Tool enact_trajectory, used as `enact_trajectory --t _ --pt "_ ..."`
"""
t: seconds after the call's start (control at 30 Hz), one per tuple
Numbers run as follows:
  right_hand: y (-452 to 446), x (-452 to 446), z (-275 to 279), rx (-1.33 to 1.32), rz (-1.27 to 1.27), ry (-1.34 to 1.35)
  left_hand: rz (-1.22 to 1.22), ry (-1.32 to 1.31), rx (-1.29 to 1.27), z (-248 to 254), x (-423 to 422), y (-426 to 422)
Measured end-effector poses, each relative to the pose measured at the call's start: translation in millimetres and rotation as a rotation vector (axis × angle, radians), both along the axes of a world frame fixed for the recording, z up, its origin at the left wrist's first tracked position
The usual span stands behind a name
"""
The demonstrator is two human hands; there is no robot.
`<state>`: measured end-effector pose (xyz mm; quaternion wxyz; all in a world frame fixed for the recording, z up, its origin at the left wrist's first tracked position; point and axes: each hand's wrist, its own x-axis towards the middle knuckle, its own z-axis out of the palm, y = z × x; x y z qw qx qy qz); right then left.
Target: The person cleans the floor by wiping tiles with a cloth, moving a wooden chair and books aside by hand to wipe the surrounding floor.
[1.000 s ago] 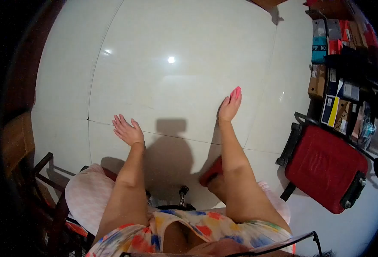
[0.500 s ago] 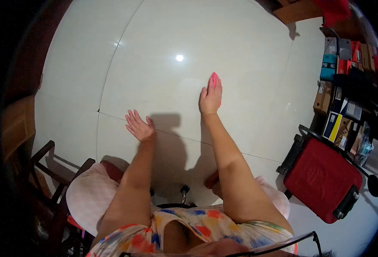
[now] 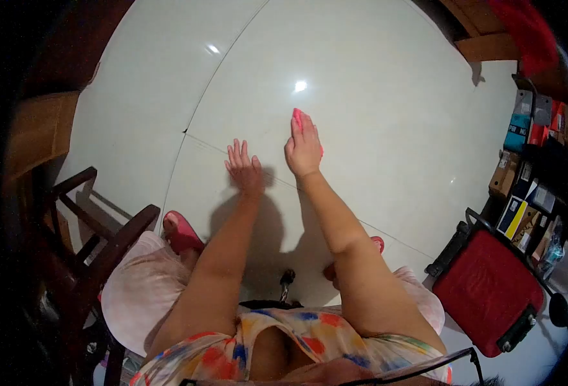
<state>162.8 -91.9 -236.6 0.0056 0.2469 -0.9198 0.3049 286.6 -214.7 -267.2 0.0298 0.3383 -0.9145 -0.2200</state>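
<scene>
My right hand (image 3: 304,149) lies over a bright pink cloth (image 3: 297,118) and presses it to the glossy pale tiled floor (image 3: 374,103). Bits of the cloth show past the fingertips and along the hand's outer edge; the rest is hidden beneath the palm. To its left, my left hand (image 3: 243,168) is open with fingers spread and holds nothing. It is close to a tile joint, and whether it touches the floor I cannot tell.
A red suitcase (image 3: 486,289) lies at the right, below shelves of shoe boxes (image 3: 514,215). Dark wooden chair parts (image 3: 120,248) stand at the left by a cardboard box (image 3: 46,132). My feet wear reddish sandals (image 3: 182,233).
My right hand has slid the pink cloth leftward across the floor. My left hand has shifted right and forward, closer to the right one. The camera view has turned slightly left.
</scene>
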Motion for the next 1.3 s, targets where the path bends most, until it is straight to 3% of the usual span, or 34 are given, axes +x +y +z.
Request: enact_trajectory --t 0.2,0.3,0.5,0.67,0.77,0.87,0.97,1.03,1.17,1.3 --pt "-55.2 42.1 -1.0 -0.133 0.233 -0.080 0.082 0.498 0.266 7.2 22.1 -11.9" --pt "-58.9 67.8 -2.6 -0.160 0.336 -0.052 0.070 0.447 0.128 11.7 46.9 -15.2" --pt "-41.1 118.4 0.6 -0.158 0.388 -0.080 0.073 0.264 0.095 13.0 103.9 -12.6" --pt "-15.1 157.3 0.4 -0.206 0.387 -0.069 0.033 -0.050 0.075 16.1 137.0 4.7" --pt "-1.4 170.1 11.9 -0.285 0.274 -0.352 -0.019 -0.165 0.038 17.6 138.6 11.5" --pt "20.1 166.4 16.0 -0.676 -0.056 -0.438 -0.031 -0.212 0.023 19.4 138.8 9.6" --pt "68.0 137.8 17.8 -0.566 -0.424 -0.215 -0.037 -0.278 0.048 19.6 134.3 19.2" --pt "103.0 114.6 24.8 -1.055 -0.627 -0.329 -0.058 -0.387 0.087 54.1 127.5 37.9" --pt "221.6 83.1 -13.5 -0.983 -0.941 -0.072 -0.043 -0.468 0.099 60.7 117.7 53.9" --pt "317.1 88.6 -32.9 -0.725 -1.110 0.060 -0.021 -0.564 0.096 62.1 103.7 51.6"
